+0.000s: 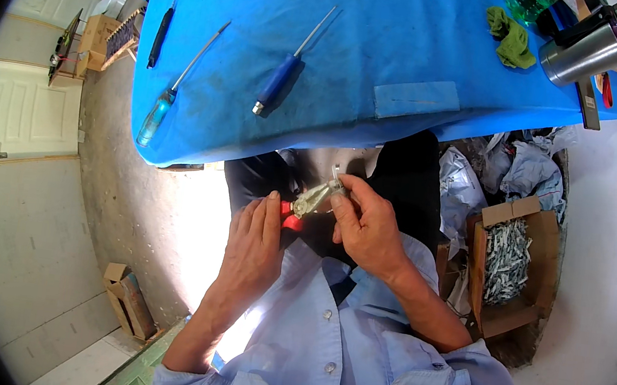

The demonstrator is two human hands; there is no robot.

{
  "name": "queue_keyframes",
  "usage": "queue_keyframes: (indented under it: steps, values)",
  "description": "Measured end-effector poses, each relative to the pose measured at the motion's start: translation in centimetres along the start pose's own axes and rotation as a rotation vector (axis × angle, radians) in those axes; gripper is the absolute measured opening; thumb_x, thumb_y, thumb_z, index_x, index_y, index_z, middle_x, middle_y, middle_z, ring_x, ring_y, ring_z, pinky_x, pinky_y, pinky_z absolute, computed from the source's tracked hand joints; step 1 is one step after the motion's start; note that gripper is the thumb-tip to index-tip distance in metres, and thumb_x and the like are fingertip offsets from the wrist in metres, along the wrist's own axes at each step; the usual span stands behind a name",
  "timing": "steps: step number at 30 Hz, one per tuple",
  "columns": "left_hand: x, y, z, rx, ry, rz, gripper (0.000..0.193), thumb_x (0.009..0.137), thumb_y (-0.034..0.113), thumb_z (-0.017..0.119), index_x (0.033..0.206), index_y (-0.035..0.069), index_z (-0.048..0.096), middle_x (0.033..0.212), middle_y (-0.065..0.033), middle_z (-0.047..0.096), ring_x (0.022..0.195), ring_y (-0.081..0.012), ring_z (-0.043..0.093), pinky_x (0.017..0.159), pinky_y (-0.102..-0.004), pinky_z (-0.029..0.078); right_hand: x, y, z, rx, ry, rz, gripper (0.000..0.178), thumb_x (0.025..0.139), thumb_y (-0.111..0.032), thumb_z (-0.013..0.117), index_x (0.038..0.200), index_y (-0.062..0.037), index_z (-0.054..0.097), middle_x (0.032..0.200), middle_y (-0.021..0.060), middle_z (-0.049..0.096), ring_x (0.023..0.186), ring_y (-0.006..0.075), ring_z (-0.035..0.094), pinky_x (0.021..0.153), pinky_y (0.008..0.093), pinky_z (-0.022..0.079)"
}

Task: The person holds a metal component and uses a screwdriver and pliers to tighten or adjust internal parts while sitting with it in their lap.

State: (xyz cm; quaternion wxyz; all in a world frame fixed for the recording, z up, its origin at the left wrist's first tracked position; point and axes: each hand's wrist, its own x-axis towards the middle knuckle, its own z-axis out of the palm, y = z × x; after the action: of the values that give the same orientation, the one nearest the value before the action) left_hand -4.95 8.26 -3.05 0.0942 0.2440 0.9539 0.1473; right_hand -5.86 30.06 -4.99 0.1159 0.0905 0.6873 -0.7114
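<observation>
Above my lap, my left hand is closed around the red handles of a pair of pliers. Their pale metal jaws point up and to the right. My right hand pinches a small shiny metal piece at the jaw tips with thumb and forefinger. Part of that piece is hidden by the fingers, so its exact kind does not show. Both hands are close together, just off the near edge of the table.
A blue-covered table bears a blue screwdriver, a clear-handled screwdriver, a black pen-like tool, a green cloth and a steel mug. At my right stands a cardboard box of small metal strips, beside grey plastic bags.
</observation>
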Motion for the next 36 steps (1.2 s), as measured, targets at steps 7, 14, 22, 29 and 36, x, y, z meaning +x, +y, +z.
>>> queue_keyframes:
  steps: [7,14,22,29,36]
  values:
    - [-0.1,0.0,0.2,0.117,0.06,0.034,0.083,0.08,-0.004,0.074,0.153,-0.01,0.035,0.144,-0.0306,0.05,0.136,-0.0483,0.048,0.117,-0.0578,0.035,-0.2,0.6,0.0,0.008,0.015,-0.082,0.03,0.104,-0.01,0.056,0.13,0.0049,0.059,0.09,0.0124,0.076,0.064,0.0163,0.07,0.06,0.0312,0.054]
    - [-0.3,0.7,-0.1,0.139,0.063,0.012,0.08,0.083,0.0,0.074,0.153,-0.009,0.035,0.144,-0.0296,0.051,0.137,-0.0458,0.049,0.119,-0.0589,0.032,-0.4,0.3,-0.2,0.213,-0.047,0.039,0.032,0.106,-0.011,0.054,0.134,0.0039,0.058,0.089,0.0075,0.072,0.061,0.0084,0.06,0.058,0.0257,0.051]
    - [-0.6,0.8,-0.3,0.226,0.056,0.013,0.077,0.089,0.012,0.077,0.152,-0.008,0.037,0.143,-0.0269,0.054,0.137,-0.0413,0.05,0.12,-0.0575,0.029,-0.5,0.6,-0.2,0.29,-0.09,0.067,0.033,0.108,-0.013,0.052,0.135,0.0039,0.058,0.089,0.0064,0.07,0.06,0.0064,0.056,0.056,0.0232,0.048]
    - [-0.3,0.9,-0.5,0.352,0.123,0.038,0.081,0.087,0.016,0.081,0.152,-0.007,0.038,0.145,-0.0241,0.055,0.136,-0.0381,0.052,0.121,-0.056,0.027,-0.5,1.2,-0.3,0.395,-0.115,0.072,0.034,0.109,-0.016,0.051,0.136,0.0042,0.057,0.09,0.0058,0.069,0.059,0.0054,0.054,0.055,0.0218,0.047]
    - [-0.2,0.8,-0.5,0.377,0.148,0.045,0.079,0.086,0.013,0.081,0.151,-0.007,0.04,0.143,-0.0234,0.056,0.131,-0.0386,0.055,0.117,-0.0555,0.033,-0.9,0.6,0.1,0.273,-0.062,0.029,0.035,0.109,-0.015,0.052,0.139,0.0025,0.056,0.09,0.0042,0.07,0.06,0.0046,0.054,0.056,0.0216,0.047]
